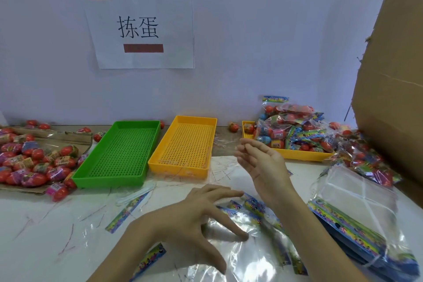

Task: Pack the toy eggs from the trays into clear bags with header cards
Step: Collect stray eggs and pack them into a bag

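My left hand (196, 217) lies spread on a clear bag with a colourful header card (249, 242) flat on the white table, fingers pressing the film. My right hand (261, 162) is raised above the table near the yellow tray, fingers loosely apart, with nothing clearly held. A green tray (82, 174) and a yellow tray (158, 163) stand side by side with nothing in them. Loose toy eggs (34, 162), mostly red, are heaped on cardboard at the left.
A second yellow tray (299, 155) at the right holds packed bags of eggs (295, 126). A stack of unfilled bags (357, 220) lies at the right front, more filled bags behind it. A large cardboard box (393, 75) rises at the right. Loose header strips (126, 213) lie on the table.
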